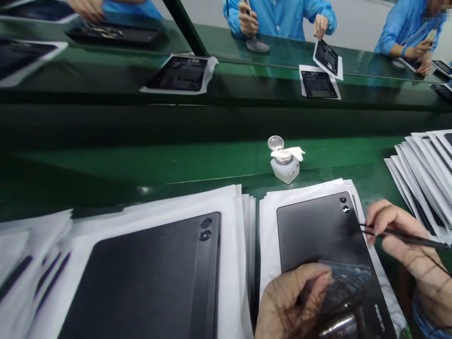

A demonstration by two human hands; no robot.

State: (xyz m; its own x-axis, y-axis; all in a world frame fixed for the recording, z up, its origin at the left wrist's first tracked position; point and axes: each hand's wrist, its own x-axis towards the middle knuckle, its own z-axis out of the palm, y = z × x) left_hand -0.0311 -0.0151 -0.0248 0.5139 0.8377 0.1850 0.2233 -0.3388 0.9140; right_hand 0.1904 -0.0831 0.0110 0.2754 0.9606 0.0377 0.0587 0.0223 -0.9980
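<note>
A dark tablet back cover [318,230] lies on a stack of white sheets in front of me, its two camera holes at the far right corner. My left hand [293,301] rests on its near end, fingers curled on a clear film [348,282] that is partly lifted off the cover. My right hand [406,245] pinches black tweezers [391,234], whose tips reach the cover's right edge just below the camera holes. A second dark back cover [151,282] lies on another stack of white sheets to the left.
A small white bottle [285,165] with an open metal lid and a white cloth stands behind the covers. Fanned white sheets [423,174] lie at the right. Across the green bench [141,160], people in blue sleeves [278,16] handle more dark covers [319,84].
</note>
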